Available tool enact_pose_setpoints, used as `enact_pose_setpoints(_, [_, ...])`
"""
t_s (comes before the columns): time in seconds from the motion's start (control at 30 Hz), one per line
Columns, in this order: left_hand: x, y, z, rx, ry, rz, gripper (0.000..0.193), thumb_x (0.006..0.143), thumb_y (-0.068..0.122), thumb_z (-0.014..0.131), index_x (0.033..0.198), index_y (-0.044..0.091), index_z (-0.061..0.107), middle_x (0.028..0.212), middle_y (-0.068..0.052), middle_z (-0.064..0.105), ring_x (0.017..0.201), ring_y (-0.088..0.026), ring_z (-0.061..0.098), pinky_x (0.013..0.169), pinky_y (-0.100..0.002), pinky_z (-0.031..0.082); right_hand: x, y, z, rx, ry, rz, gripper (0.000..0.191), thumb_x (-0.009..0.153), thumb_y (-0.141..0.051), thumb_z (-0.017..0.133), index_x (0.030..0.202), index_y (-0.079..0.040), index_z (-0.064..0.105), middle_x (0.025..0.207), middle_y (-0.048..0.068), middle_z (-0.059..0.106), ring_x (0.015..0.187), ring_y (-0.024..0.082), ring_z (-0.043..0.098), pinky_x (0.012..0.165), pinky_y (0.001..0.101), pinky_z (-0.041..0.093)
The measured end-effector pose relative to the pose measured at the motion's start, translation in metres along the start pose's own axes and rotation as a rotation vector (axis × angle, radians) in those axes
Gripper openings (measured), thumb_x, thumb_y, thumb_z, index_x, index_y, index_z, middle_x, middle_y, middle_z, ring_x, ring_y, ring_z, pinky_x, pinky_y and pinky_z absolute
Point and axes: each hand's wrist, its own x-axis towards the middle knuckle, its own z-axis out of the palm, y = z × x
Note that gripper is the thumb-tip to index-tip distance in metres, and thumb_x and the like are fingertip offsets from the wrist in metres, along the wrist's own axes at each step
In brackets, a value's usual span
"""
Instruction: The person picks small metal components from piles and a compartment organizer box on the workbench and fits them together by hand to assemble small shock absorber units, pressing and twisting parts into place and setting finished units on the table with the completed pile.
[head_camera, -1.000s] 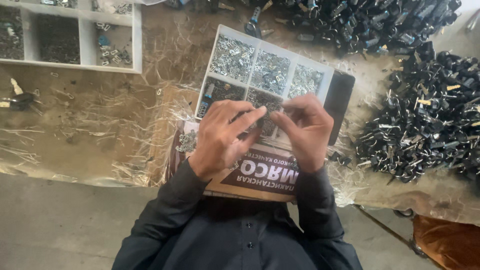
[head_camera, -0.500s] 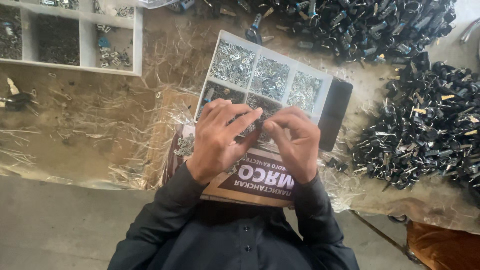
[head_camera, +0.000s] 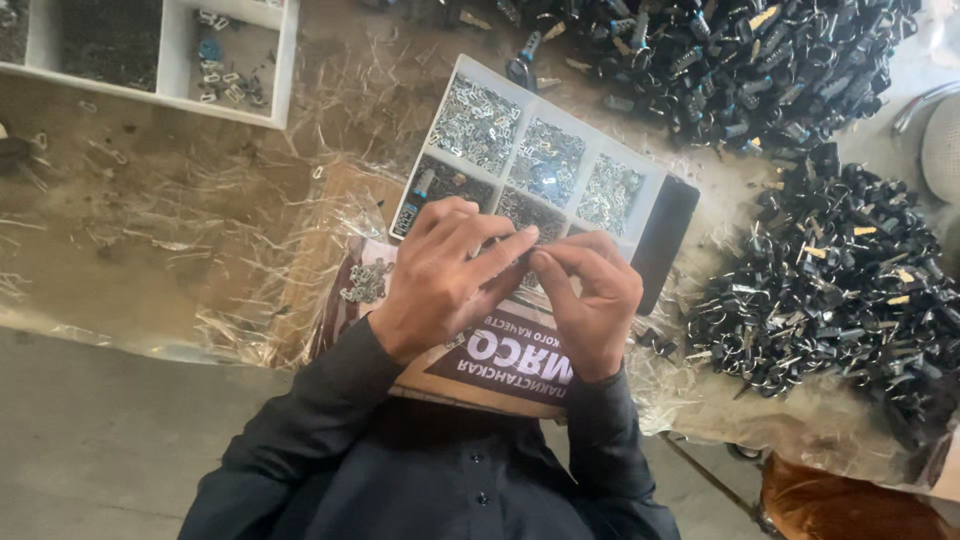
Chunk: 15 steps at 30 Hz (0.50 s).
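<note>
Left hand (head_camera: 440, 275) and right hand (head_camera: 590, 295) fingertips meet over white compartment tray (head_camera: 655, 190); pinched item too small; grip unclear.

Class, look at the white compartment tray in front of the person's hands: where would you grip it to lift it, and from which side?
Grip the white compartment tray by its bare far corner rim, coming from above on the side away from the person. The left hand and right hand cover its near edge, and its open compartments hold loose metal parts, so keep it level.
</note>
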Motion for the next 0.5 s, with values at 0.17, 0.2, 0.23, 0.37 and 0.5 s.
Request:
enact_pose_setpoints(0.17, [0.0,-0.002,0.001,-0.023,-0.022,0.033,0.043,0.091,0.014,0.083,0.131,0.006,0.069,0.118,-0.007,0.066,0.11,-0.026,0.062,0.106,-0.045,0.046,-0.003,0.01,0.002,-0.036,0.009,-0.035,0.009,0.088,0.0,0.081,0.097,-0.001,0.077,0.091,0.006,0.073,0.083,0.014,0.068,0.072,0.0271,0.053])
enact_pose_setpoints(0.2, [0.0,-0.002,0.0,-0.023,-0.021,0.031,0.044,0.09,0.014,0.083,0.131,0.006,0.069,0.119,-0.006,0.066,0.11,-0.026,0.063,0.106,-0.045,0.046,-0.003,0.013,0.001,0.109,-0.018,0.064,0.008,0.089,0.0,0.079,0.097,0.0,0.077,0.091,0.007,0.072,0.08,0.013,0.067,0.07,0.0266,0.053])
enact_pose_setpoints(0.23, [0.0,-0.002,-0.001,-0.022,-0.022,0.029,0.045,0.089,0.014,0.083,0.131,0.006,0.07,0.119,-0.006,0.066,0.11,-0.026,0.063,0.107,-0.045,0.046,-0.003,0.016,-0.001,0.254,-0.045,0.163,0.007,0.089,0.001,0.078,0.096,0.0,0.077,0.091,0.007,0.072,0.076,0.013,0.066,0.067,0.0262,0.053])
enact_pose_setpoints(0.37, [0.001,0.001,-0.005,-0.066,0.041,-0.016,0.043,0.087,0.013,0.084,0.127,0.011,0.072,0.118,-0.004,0.067,0.109,-0.028,0.062,0.104,-0.042,0.048,-0.002,0.023,-0.007,0.78,-0.003,0.299,0.007,0.098,-0.001,0.074,0.101,0.005,0.076,0.097,0.011,0.071,0.076,0.013,0.064,0.069,0.0252,0.05])
enact_pose_setpoints(0.5, [0.005,0.003,-0.005,-0.1,0.064,-0.043,0.041,0.086,0.014,0.087,0.124,0.012,0.073,0.116,-0.003,0.068,0.107,-0.029,0.061,0.101,-0.041,0.05,-0.007,0.019,-0.001,0.454,0.051,0.279,0.015,0.093,0.002,0.074,0.108,0.005,0.071,0.098,0.009,0.072,0.08,0.012,0.068,0.072,0.0247,0.056])
